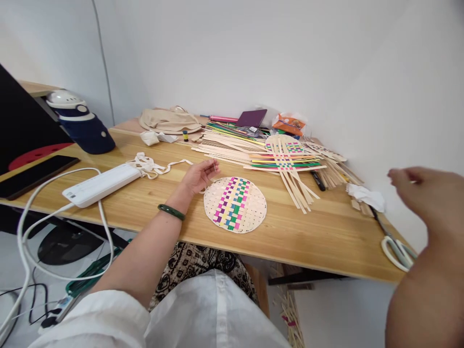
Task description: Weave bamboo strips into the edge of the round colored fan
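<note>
A round woven mat [235,204] with pink, green, yellow and blue strips lies on the wooden table [308,232] in front of me. My left hand [198,176] rests on the table at the mat's upper left edge, fingers loosely curled, touching a thin pale strip there. My right hand [422,191] is raised at the far right, above the table's right end, blurred; its fingers seem pinched but I cannot make out anything in them. A green bangle [171,211] circles my left wrist.
Behind the mat lie a pile of pale and coloured strips [232,142] and a half-woven piece [286,157]. Scissors [395,249] sit at the right edge, crumpled tissue [366,195] near them. A white power strip [101,184] and cables lie left, a helmet [78,121] behind.
</note>
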Motion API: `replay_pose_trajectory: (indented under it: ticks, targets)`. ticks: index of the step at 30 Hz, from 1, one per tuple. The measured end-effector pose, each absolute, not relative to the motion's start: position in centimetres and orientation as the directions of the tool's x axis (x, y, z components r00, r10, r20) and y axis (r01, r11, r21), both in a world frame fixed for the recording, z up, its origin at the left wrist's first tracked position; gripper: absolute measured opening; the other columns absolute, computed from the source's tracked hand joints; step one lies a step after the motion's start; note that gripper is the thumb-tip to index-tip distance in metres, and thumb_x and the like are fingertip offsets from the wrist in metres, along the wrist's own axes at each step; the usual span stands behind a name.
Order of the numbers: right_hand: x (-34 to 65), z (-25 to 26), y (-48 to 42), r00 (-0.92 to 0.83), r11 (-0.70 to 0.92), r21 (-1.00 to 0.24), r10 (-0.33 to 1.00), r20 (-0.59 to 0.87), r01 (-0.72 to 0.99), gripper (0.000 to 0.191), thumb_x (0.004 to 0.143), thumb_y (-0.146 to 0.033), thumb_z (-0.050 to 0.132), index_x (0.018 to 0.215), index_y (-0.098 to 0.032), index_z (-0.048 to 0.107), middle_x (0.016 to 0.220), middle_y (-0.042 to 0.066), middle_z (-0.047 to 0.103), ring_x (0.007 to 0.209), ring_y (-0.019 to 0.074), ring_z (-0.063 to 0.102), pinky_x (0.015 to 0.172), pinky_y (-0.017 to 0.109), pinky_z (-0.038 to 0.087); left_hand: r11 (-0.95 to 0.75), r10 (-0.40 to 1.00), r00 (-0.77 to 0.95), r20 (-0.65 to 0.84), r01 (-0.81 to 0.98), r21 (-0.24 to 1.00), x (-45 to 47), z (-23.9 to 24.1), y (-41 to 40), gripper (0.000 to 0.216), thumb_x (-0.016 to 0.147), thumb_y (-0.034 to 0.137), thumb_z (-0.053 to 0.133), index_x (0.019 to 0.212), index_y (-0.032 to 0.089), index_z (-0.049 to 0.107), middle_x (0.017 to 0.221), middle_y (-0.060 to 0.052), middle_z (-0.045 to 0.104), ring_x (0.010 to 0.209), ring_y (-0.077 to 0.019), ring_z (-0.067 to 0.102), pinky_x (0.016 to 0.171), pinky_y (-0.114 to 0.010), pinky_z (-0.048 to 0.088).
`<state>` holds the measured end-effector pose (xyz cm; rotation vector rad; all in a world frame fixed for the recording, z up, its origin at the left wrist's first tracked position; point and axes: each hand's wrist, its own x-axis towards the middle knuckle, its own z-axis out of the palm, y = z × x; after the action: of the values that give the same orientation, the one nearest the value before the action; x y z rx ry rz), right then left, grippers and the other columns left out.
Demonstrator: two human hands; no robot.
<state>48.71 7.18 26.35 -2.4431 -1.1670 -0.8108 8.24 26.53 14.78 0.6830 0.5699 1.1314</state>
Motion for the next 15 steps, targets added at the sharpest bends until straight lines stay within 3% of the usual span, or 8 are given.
replay_pose_trajectory:
  ticks: [1, 3, 4, 6, 7, 8, 11, 15]
  targets:
    - [47.4, 26.2, 7.8, 0.584, -0.684, -0.046, 0.584, 0.564, 0.728, 0.015, 0.068, -0.036, 0.065, 0.070, -0.023, 0.072, 0.090, 0.018, 0.070, 0.094, 0.0401, 0.061, 0.049, 0.042, 0.034, 0.275, 0.935, 0.348, -0.066, -0.596, 0.754, 8.3, 14.7, 26.5, 0.012, 0.082, 0.007, 0.056, 0.074, 0.008, 0.066, 0.071, -0.003, 0.067, 0.066, -0.0085, 0.063, 0.070, -0.020, 0.055]
    - [43.9, 25.7, 8.9, 0.502, -0.622, -0.123, 0.482, 0.718, 0.774, 0.017, 0.073, -0.033, 0.060, 0.080, -0.023, 0.072, 0.113, 0.014, 0.066, 0.114, 0.0392, 0.052, 0.058, 0.047, 0.043, 0.292, 0.916, 0.396, -0.064, -0.548, 0.784, 8.4, 14.5, 26.5, 0.010, 0.080, 0.007, 0.059, 0.074, 0.007, 0.067, 0.073, -0.004, 0.068, 0.067, -0.0099, 0.064, 0.072, -0.023, 0.055]
    - [41.9, 25.2, 9.4, 0.420, -0.495, -0.174, 0.445, 0.791, 0.852, 0.020, 0.075, -0.030, 0.057, 0.085, -0.022, 0.072, 0.113, 0.013, 0.066, 0.114, 0.0360, 0.054, 0.065, 0.048, 0.046, 0.299, 0.905, 0.421, -0.064, -0.522, 0.799, 8.4, 14.4, 26.5, 0.009, 0.079, 0.007, 0.060, 0.074, 0.007, 0.067, 0.073, -0.005, 0.068, 0.067, -0.0106, 0.064, 0.073, -0.024, 0.055]
    - [37.6, 24.1, 10.7, 0.291, -0.070, -0.299, 0.516, 0.805, 0.952, 0.023, 0.078, -0.025, 0.051, 0.089, -0.020, 0.070, 0.107, 0.010, 0.069, 0.104, 0.0278, 0.060, 0.073, 0.043, 0.050, 0.310, 0.880, 0.470, -0.064, -0.468, 0.828, 8.4, 14.4, 26.3, 0.007, 0.078, 0.007, 0.062, 0.074, 0.007, 0.068, 0.074, -0.006, 0.069, 0.068, -0.0116, 0.065, 0.076, -0.027, 0.055]
    - [35.5, 23.5, 11.4, 0.260, 0.131, -0.426, 0.624, 0.737, 0.895, 0.023, 0.079, -0.026, 0.050, 0.092, -0.020, 0.069, 0.107, 0.009, 0.068, 0.101, 0.0247, 0.062, 0.075, 0.039, 0.051, 0.314, 0.867, 0.494, -0.063, -0.442, 0.840, 8.4, 14.4, 26.1, 0.007, 0.078, 0.007, 0.063, 0.074, 0.007, 0.068, 0.074, -0.006, 0.069, 0.068, -0.0118, 0.065, 0.077, -0.028, 0.054]
    - [33.4, 22.8, 12.4, 0.257, 0.219, -0.591, 0.745, 0.615, 0.777, 0.023, 0.080, -0.026, 0.051, 0.094, -0.021, 0.069, 0.110, 0.007, 0.067, 0.099, 0.0232, 0.062, 0.078, 0.039, 0.051, 0.318, 0.853, 0.518, -0.064, -0.419, 0.851, 8.4, 14.4, 26.0, 0.007, 0.078, 0.007, 0.063, 0.074, 0.006, 0.069, 0.074, -0.007, 0.070, 0.068, -0.0119, 0.065, 0.078, -0.028, 0.054]
    - [28.4, 20.7, 15.7, 0.184, 0.208, -0.754, 0.898, 0.400, 0.624, 0.021, 0.080, -0.024, 0.051, 0.092, -0.019, 0.067, 0.105, 0.006, 0.068, 0.075, 0.0169, 0.066, 0.071, 0.034, 0.053, 0.331, 0.810, 0.583, -0.064, -0.364, 0.870, 8.4, 14.3, 25.7, 0.004, 0.076, 0.008, 0.067, 0.074, 0.006, 0.069, 0.075, -0.008, 0.070, 0.070, -0.0129, 0.066, 0.080, -0.031, 0.054]
    - [24.9, 18.3, 19.5, 0.107, 0.117, -0.856, 0.975, 0.197, 0.504, 0.021, 0.080, -0.022, 0.050, 0.095, -0.016, 0.064, 0.100, 0.009, 0.068, 0.055, 0.0129, 0.062, 0.049, 0.027, 0.050, 0.346, 0.771, 0.634, -0.061, -0.336, 0.876, 8.5, 13.9, 25.8, 0.005, 0.074, 0.011, 0.071, 0.076, 0.006, 0.070, 0.079, -0.010, 0.072, 0.073, -0.0145, 0.067, 0.081, -0.031, 0.053]
